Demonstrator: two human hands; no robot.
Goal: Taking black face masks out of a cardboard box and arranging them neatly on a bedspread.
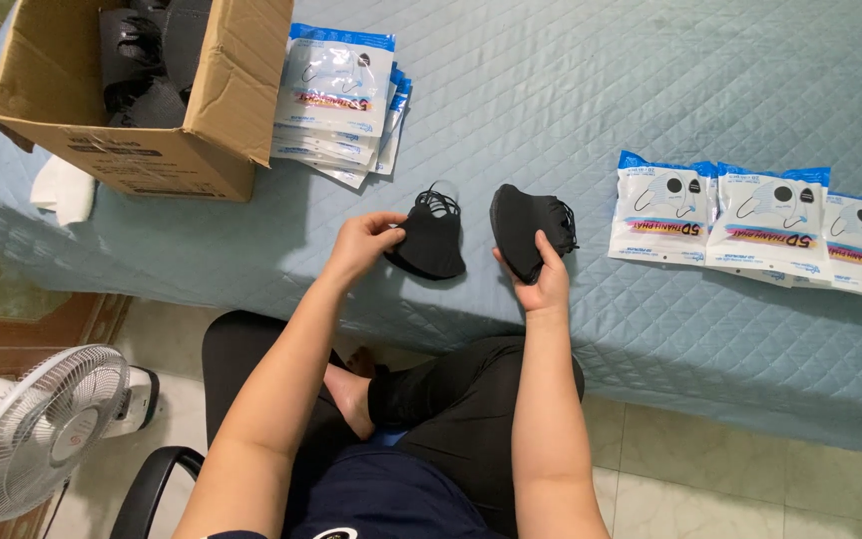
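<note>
My left hand (363,243) pinches a stack of black face masks (433,243) by its left edge, just above the blue quilted bed (571,90). My right hand (545,279) holds a second bunch of black masks (527,228) from below, tilted upright, ear loops hanging at its right side. The two bunches are a short gap apart. A pile of empty clear-and-blue mask bags (336,95) lies beyond my left hand. Three filled mask packets (762,222) lie in an overlapping row to the right of my right hand.
An open cardboard box (147,110) with more black masks inside stands at the bed's far left corner, a white cloth (64,188) beside it. A white floor fan (37,429) stands at lower left. My crossed legs (431,399) rest on a chair by the bed's edge.
</note>
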